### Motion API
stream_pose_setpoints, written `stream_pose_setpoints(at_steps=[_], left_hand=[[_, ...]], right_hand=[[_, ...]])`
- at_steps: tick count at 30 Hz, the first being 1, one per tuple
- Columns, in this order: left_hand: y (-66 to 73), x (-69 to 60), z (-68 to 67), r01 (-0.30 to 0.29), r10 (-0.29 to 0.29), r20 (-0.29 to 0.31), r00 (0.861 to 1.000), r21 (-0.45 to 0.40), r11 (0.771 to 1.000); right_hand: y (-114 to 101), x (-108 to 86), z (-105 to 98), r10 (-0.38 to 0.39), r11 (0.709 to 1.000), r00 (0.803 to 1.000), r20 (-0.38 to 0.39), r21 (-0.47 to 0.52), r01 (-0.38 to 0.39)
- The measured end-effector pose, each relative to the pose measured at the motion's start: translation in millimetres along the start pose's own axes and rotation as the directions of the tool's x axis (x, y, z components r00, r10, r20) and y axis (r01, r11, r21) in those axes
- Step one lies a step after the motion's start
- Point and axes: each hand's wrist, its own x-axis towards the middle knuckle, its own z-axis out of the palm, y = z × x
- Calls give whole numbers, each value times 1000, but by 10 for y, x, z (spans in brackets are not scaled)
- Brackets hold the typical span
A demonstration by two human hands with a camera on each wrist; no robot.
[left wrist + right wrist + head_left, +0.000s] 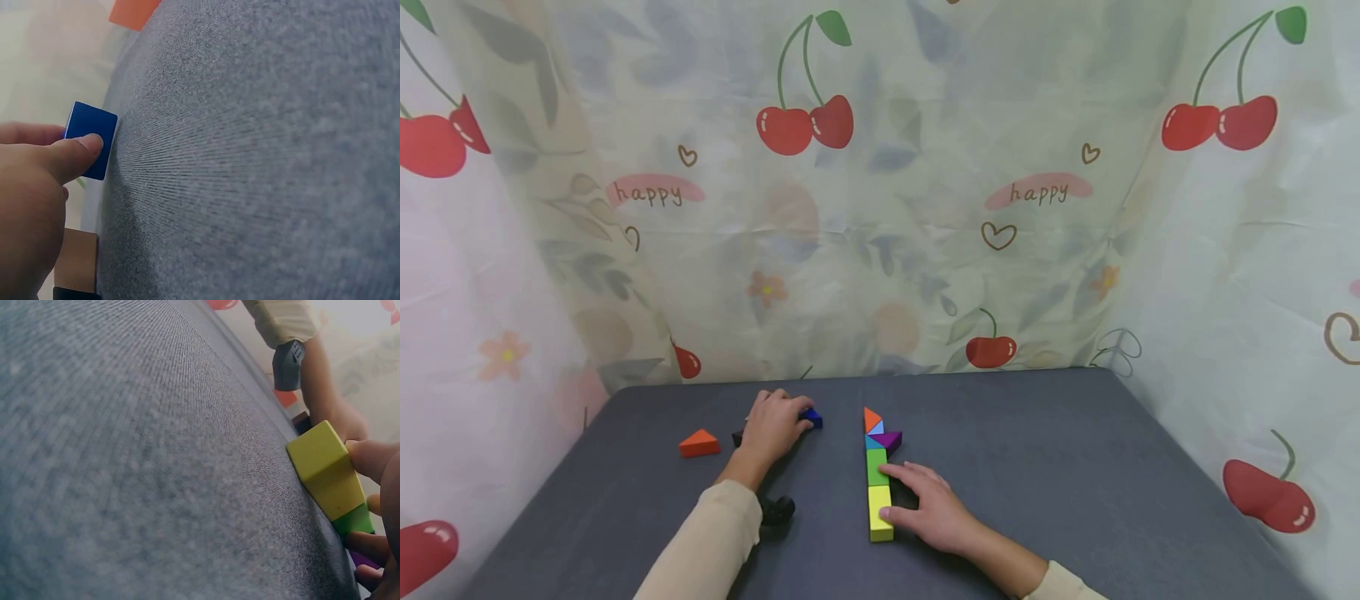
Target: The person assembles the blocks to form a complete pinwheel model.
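Far L of the desk (1022, 467): orange-red triangular block (699, 444), nearer the left edge than the other blocks. To its R, a dark block (737, 437), partly hidden by the left hand (775, 427). That arm slants in from the near edge, hand palm-down near the far edge; thumb + fingers pinch a blue block (90, 139).

Approx. mid-desk, a row runs from near the far edge twd the near edge: orange triangle (871, 420), light-blue triangle (877, 428), mid-blue triangle (872, 443) w/ purple triangle (889, 439) jutting R, then green block (877, 468), yellow block (880, 502) nearest.

Right hand (936, 507) on the row's R side, forearm angled in from the near edge: fingers extended, index touching green, thumb touching yellow, grasping neither.
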Motion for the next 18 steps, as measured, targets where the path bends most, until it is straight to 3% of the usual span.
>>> stream_pose_setpoints(at_steps=[12, 18], left_hand=[[57, -17, -2, -63, 61, -63, 996, -36, 997], [147, -5, 28, -73, 72, -60, 996, -28, 997]], right_hand=[[-26, -3, -8, 19, 1000, 1000, 6, -3, -19], [-13, 8, -5, 19, 1000, 1000, 8, -3, -19]])
